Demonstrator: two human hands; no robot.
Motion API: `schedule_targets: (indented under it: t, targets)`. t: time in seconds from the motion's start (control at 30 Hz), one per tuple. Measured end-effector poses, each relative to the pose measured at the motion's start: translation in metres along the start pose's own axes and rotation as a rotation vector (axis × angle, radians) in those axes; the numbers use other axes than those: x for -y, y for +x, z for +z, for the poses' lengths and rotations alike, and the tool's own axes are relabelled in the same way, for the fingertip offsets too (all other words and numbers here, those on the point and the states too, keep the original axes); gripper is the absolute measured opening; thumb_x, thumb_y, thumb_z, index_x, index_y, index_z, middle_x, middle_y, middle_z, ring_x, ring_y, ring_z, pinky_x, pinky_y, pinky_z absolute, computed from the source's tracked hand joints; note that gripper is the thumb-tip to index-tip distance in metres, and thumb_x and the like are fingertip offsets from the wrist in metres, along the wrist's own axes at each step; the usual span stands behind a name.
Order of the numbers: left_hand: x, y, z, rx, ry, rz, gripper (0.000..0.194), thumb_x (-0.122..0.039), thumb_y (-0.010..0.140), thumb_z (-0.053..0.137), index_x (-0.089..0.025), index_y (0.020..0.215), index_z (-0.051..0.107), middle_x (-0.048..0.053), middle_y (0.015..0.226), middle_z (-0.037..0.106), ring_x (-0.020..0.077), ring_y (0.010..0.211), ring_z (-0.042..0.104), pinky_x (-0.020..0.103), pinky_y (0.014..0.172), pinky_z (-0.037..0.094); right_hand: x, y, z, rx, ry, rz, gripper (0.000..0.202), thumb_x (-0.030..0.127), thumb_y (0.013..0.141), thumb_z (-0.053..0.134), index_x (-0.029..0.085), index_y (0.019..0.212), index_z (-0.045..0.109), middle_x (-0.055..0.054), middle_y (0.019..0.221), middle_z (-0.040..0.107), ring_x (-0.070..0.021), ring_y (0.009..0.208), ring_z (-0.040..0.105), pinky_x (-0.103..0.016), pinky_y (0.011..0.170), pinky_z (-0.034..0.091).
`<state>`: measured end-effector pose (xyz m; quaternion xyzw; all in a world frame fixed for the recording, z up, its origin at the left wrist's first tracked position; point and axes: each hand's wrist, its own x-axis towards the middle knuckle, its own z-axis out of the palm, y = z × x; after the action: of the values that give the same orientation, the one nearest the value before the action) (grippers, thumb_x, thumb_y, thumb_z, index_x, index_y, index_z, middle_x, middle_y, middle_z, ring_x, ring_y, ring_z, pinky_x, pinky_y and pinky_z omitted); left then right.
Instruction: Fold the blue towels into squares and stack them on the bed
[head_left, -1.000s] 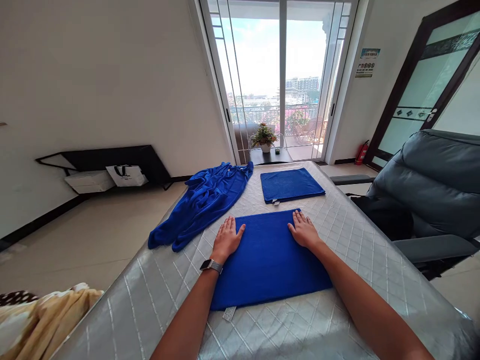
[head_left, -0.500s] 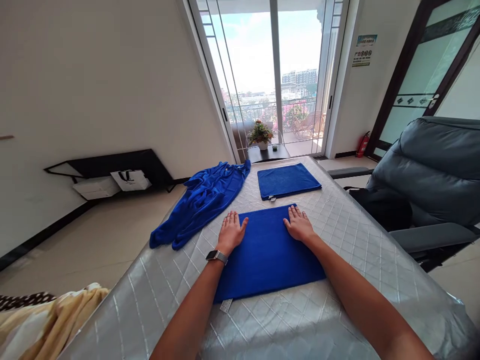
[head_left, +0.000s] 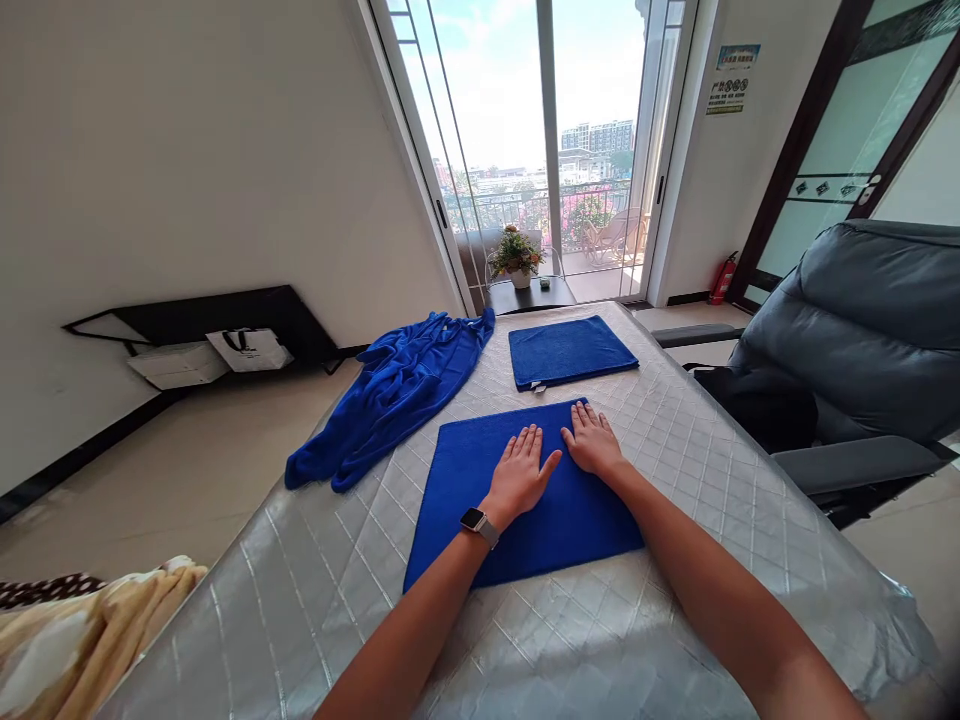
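Observation:
A blue cloth [head_left: 457, 500], folded into a flat rectangle, lies on the silver quilted table cover [head_left: 337, 560]. My left hand [head_left: 521, 475] rests flat on the middle of this cloth, fingers stretched out and thumb apart; a watch [head_left: 480, 523] is on that wrist. Near the cloth's far right corner, my right hand [head_left: 592, 440] lies flat with its fingers extended. Beyond both hands sits a second folded blue cloth [head_left: 574, 352] with a small white tag at its near edge. To the left, a crumpled blue cloth [head_left: 397, 390] is heaped along the table's edge.
A dark padded armchair [head_left: 877, 330] stands close by on the right. Past the far end is a small dark table [head_left: 532, 295] with a potted plant [head_left: 517, 255], before a glass door. A beige blanket [head_left: 112, 630] shows at lower left.
My left hand has moved right, from the cloth's left edge to its middle, nearer my right hand. My right hand stays near the far right corner. The view has shifted slightly.

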<state>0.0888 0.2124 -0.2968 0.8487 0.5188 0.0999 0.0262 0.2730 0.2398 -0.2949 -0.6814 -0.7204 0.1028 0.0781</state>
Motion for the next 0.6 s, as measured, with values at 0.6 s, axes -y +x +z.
schedule_targets:
  t: [0.6]
  targets:
    - [0.133,-0.071,-0.020,-0.025,0.134,-0.325,0.089,-0.066,0.101,0.010,0.001,0.157,0.029,0.024,0.164,0.027,0.0312,0.153,0.028,0.048,0.124,0.025,0.004,-0.002,-0.001,0.018,-0.068,0.022,0.071,0.048,0.105,0.014,0.007,0.163,0.014,-0.008,0.170,0.010,-0.0202,0.157,0.005,-0.042,0.126,0.006]
